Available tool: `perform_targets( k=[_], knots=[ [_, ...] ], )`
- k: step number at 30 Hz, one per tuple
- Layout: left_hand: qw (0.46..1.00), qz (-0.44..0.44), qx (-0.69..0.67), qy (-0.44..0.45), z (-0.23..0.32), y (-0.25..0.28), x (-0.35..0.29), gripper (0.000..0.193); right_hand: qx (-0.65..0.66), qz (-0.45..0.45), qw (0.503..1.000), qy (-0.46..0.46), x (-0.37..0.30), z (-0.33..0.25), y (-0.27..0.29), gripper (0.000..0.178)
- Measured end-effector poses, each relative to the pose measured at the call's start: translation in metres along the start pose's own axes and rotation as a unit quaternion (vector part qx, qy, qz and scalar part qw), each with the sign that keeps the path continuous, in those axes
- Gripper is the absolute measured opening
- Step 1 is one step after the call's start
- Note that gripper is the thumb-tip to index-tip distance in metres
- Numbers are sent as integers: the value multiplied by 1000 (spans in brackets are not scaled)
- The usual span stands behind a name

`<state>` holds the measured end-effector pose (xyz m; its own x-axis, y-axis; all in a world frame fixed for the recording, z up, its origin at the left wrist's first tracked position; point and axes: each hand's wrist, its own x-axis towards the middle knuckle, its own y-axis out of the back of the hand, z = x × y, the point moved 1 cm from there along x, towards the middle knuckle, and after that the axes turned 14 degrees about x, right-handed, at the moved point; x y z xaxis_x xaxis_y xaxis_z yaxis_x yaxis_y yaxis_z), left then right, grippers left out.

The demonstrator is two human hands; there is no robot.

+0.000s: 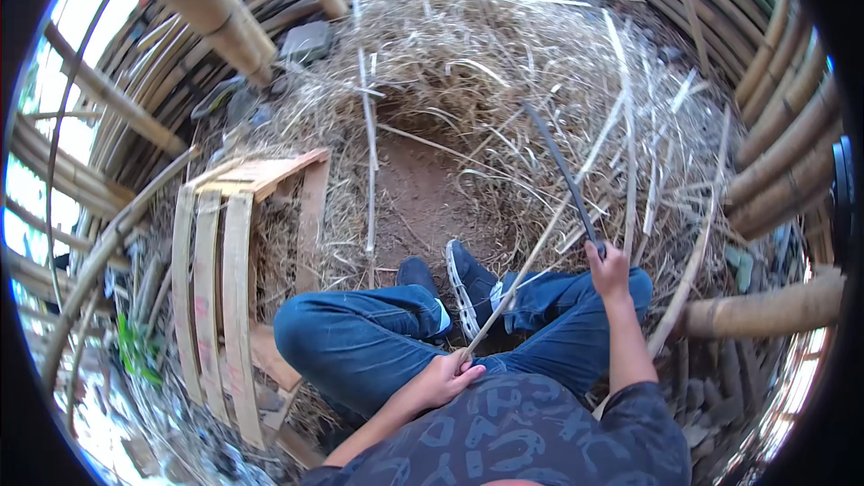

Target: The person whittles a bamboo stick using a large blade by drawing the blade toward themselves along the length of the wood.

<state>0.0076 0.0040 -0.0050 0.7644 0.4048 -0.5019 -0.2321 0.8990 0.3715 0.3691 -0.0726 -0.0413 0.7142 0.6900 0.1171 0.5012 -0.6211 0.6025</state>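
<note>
The person sits with legs bent in blue jeans (pixel 346 328) and dark shoes (pixel 468 283), the feet close together on bare soil (pixel 416 184). The left hand (pixel 447 378) lies low at the lap, just in front of the dark patterned shirt (pixel 504 432), its grip pinching a thin pale strip (pixel 512 292) between thumb and fingers. From there the strip slants up and to the right, over one shoe and toward a broad heap of dry shavings (pixel 468 27). The right hand (pixel 610 272) is above the right knee, its grip wrapped around the near end of a long dark blade (pixel 560 162), which points up and to the left over the shavings. Blade and strip cross in the view; whether they touch, one cannot tell.

To the left of the knees stands a slatted wooden crate (pixel 238 306), with green leaves (pixel 135 348) farther left. More loose pale strips (pixel 628 126) lie across the heap on the right. Thick bamboo poles (pixel 193 4) rise at the upper left, and a grey block (pixel 307 41) sits near the foot of one
</note>
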Motion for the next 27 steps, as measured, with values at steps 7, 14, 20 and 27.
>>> perform_targets(
  k=[7,14,20,27],
  knots=[
    [1000,14,-16,-23,-7,3,-1,35,48,-206,977,32,-86,-55,-61,53],
    [998,60,-7,-9,-12,4,2,38,-79,-264,928,251,-39,-66,-74,58],
    [998,56,-17,-37,-11,6,1,39,-129,-212,956,160,-9,-26,-58,62],
    [998,53,-14,-43,-16,3,5,38,-69,-186,980,-15,-31,-39,-46,52]
  ],
)
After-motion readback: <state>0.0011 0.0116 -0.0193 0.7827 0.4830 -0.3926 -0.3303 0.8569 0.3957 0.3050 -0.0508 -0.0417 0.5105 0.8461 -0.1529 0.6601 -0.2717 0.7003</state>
